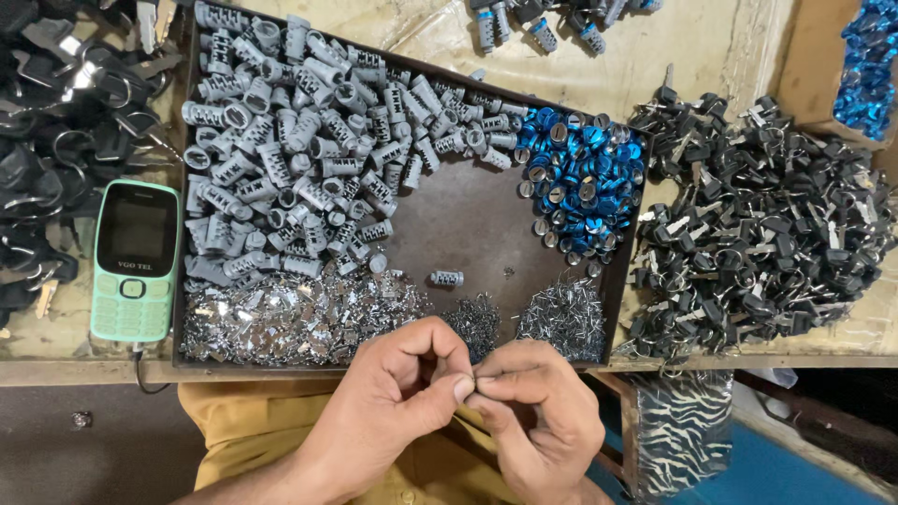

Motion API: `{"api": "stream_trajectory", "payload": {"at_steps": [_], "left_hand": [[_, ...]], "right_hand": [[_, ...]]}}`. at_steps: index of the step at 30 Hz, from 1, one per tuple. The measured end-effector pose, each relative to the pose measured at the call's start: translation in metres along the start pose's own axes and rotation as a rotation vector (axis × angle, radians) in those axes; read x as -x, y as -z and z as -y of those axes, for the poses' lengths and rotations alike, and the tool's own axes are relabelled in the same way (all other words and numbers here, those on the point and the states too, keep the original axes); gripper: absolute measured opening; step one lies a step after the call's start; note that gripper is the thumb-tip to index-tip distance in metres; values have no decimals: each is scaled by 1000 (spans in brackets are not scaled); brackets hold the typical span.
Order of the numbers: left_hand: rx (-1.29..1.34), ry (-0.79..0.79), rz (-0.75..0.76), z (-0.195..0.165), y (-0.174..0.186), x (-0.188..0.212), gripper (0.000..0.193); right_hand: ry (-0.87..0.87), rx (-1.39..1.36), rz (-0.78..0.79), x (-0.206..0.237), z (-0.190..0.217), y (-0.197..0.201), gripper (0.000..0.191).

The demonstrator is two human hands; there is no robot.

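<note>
Small metal part, pinched between the fingertips of both hands, is the item under handling; it is almost wholly hidden by the fingers and we cannot tell its exact shape. We record the left hand (393,397) and the right hand (543,421) drawn together, thumbs and forefingers meeting tip to tip and clamped on that part, just below the near edge of the dark tray (468,229).

We judge the part light, rigid and probably smooth, so it is liable to slip or spring away; the safest hold is at its ends or edges with fingertip pads, as the hands have it, with steady rather than hard pressure.

Directly above the hands, inside the tray, lie three heaps of loose bright metal: flat slivers (290,323) above the left hand, tiny pins (477,318) between the hands, and fine wire springs (566,318) above the right hand. Further away from the hands we note a large pile of grey lock cylinders (290,131), a heap of blue caps (585,178) toward the right-hand side, and one single grey cylinder (446,278) lying apart on bare tray floor.

Beyond the tray on the right-hand side is a mass of black-headed keys (758,224); on the left-hand side a pale green keypad phone (136,260) rests on the bench, with more dark keys (56,122) beyond it
</note>
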State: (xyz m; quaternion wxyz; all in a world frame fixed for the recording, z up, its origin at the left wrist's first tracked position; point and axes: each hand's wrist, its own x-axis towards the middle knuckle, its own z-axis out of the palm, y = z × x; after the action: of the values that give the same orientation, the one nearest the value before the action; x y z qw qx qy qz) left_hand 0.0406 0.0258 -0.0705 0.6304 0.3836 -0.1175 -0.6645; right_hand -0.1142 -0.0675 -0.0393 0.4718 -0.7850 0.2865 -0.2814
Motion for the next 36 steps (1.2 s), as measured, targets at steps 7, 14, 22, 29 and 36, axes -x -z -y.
{"api": "stream_trajectory", "payload": {"at_steps": [7,14,22,29,36], "left_hand": [[69,203,5,-12,3,-1,9],[150,178,-25,-12,6,3,13],[121,75,-116,-16,20,10,11],[26,52,-69,-23,22,9,15],[160,133,5,-25,17,0,15]], "right_hand": [[-192,-307,-80,12,-17,-1,20],[-280,-420,38,-25,-16,1,26],[378,736,362,-111,0,-11,37],[-108,-178,161,-71,6,-4,29],[-491,-606,-105,-16,-25,-9,30]]}}
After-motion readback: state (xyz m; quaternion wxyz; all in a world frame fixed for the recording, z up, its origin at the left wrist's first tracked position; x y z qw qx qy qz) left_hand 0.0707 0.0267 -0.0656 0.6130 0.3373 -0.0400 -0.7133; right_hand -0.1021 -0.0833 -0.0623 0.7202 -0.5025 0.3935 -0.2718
